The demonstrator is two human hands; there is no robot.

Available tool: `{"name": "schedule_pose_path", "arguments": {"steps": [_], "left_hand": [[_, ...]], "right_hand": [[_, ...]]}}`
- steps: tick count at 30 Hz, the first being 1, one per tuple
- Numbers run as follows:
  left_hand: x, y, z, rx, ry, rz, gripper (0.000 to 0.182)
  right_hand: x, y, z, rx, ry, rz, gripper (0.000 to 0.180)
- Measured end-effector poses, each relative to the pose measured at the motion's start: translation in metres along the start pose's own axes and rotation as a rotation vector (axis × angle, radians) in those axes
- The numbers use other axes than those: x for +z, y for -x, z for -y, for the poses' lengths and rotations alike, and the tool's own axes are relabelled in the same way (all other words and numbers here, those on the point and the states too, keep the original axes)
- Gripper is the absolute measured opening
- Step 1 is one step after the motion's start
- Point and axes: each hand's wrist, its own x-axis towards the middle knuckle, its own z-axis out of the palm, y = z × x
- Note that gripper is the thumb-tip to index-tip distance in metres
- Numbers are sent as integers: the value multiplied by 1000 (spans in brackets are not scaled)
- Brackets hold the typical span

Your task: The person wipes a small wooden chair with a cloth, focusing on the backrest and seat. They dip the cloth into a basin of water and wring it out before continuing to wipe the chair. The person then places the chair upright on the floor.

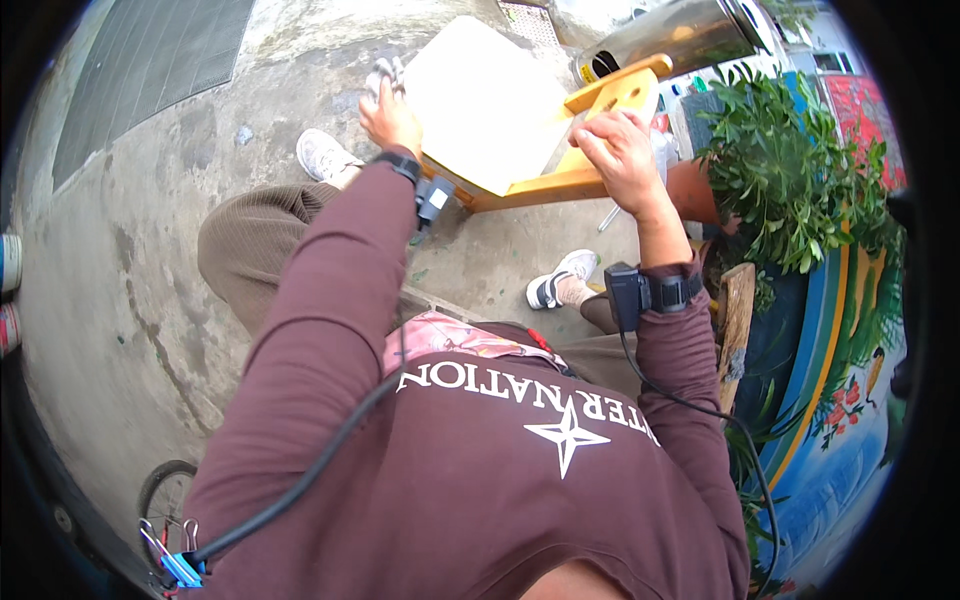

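Note:
Before me stands a wooden chair with a broad, overexposed white seat (484, 105) and a yellow-brown wooden frame (547, 190). At the seat's far left corner, my left hand (392, 121) holds a crumpled grey-and-white cloth (385, 75). On the right, my right hand (619, 154) has its fingers curled, with the thumb near the index finger. It is over the chair's slatted wooden back (630, 90). Whether it grips the wood or a small thing is hidden by the fingers.
A shiny metal cylinder (675, 37) stands behind the chair. Leafy plants (787, 165), a terracotta-coloured pot (691, 193) and a painted wall (840, 390) are on the right. A bicycle wheel (166, 495) shows at lower left. Concrete floor (142, 300) lies underfoot.

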Motion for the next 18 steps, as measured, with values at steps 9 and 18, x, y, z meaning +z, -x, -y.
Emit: {"name": "schedule_pose_path", "arguments": {"steps": [9,18], "left_hand": [[12,-6,6,-278,117,-182,39],[-2,-53,43,-574,688,-127,28]], "right_hand": [[-10,-10,18,168,-18,158,14],[-13,-14,22,184,-30,184,12]]}}
